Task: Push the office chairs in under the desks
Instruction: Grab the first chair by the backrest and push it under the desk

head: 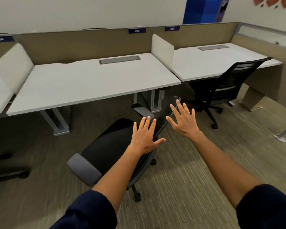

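A white wall backs the room, with a blue panel against it toward the right, and a striped brown-grey carpet covers the floor. Along the wall runs a tan partition carrying small dark number plates, and in front of it stand white tables in a row, set apart by pale upright dividers. The middle table has a grey cable hatch set into its top and metal legs below. The right table has a black mesh-backed office chair pushed partly under it, its seat beneath the edge. The nearer office chair stands out on the carpet, well clear of the middle table and turned sideways, with a black seat, a grey armrest pad toward the camera and its mesh backrest edge-on. At the far left edge, part of another chair's wheeled base shows. The left hand is spread wide, fingers splayed, over the backrest's lower edge; the right hand is likewise spread wide just beside the backrest's top, gripping nothing. Whether either palm touches the mesh cannot be told. Dark blue sleeves are pushed up the forearms.
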Tool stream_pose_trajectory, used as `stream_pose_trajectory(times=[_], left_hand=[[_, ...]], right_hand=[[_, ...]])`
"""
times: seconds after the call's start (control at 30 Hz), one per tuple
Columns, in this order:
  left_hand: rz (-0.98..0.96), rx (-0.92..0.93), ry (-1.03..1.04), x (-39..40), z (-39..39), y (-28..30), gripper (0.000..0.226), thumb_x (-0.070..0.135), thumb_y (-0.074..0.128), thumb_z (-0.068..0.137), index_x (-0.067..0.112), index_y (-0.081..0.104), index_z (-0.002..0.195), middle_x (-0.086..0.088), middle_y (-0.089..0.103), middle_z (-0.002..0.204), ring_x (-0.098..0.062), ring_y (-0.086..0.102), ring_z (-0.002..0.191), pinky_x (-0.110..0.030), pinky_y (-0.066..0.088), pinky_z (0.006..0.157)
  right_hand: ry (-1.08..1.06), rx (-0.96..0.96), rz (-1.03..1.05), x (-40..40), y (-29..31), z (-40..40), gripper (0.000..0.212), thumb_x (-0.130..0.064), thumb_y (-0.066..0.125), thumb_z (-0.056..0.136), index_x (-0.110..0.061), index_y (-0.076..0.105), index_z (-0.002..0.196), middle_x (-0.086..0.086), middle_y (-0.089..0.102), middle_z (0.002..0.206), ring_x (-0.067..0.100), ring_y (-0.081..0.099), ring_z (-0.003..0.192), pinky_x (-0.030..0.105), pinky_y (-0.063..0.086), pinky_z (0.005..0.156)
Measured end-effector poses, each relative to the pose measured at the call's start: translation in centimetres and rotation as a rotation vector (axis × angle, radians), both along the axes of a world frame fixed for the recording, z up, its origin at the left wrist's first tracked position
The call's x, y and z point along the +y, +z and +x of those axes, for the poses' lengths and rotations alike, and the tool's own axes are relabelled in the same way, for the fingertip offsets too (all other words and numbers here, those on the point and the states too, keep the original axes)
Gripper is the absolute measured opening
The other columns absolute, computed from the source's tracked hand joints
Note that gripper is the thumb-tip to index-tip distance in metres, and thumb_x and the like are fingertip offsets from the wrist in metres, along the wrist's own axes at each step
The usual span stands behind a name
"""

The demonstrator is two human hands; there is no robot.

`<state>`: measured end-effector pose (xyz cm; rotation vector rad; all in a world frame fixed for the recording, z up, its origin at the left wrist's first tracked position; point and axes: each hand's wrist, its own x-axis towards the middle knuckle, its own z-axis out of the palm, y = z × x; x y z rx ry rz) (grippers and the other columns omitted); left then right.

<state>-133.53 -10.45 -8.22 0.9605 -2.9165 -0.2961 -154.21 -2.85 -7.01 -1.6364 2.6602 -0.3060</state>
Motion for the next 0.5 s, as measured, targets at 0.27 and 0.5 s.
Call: stream_pose_trajectory(times=[0.27,0.5], left_hand=[[0.003,-0.032,0.080,-0.5,1.4,0.0,0.080,0.059,0.041,0.096,0.015,0.016,0.158,-0.013,0.015,0.166,-0.029,0.001,0.155,-0.059,0.006,0.121],[-0.019,-0.106,-0.026,-0.9,6.6,0.3,0.071,0.057,0.032,0.101,0.014,0.023,0.156,-0.010,0.024,0.164,-0.025,0.002,0.155,-0.058,0.005,0.123]], right_hand=[[0.056,-0.077,0.028,-3.2,-1.1,-0.2,0.059,-0.059,0.025,0.103,-0.030,0.039,0.153,-0.002,0.022,0.168,0.026,0.007,0.157,0.062,0.001,0.122],[0.106,0.019,-0.172,-1.7,-1.1,2.4,0.044,-0.047,0.041,0.103,-0.019,0.069,0.123,0.005,0.063,0.131,0.031,0.046,0.137,0.062,0.018,0.118]])
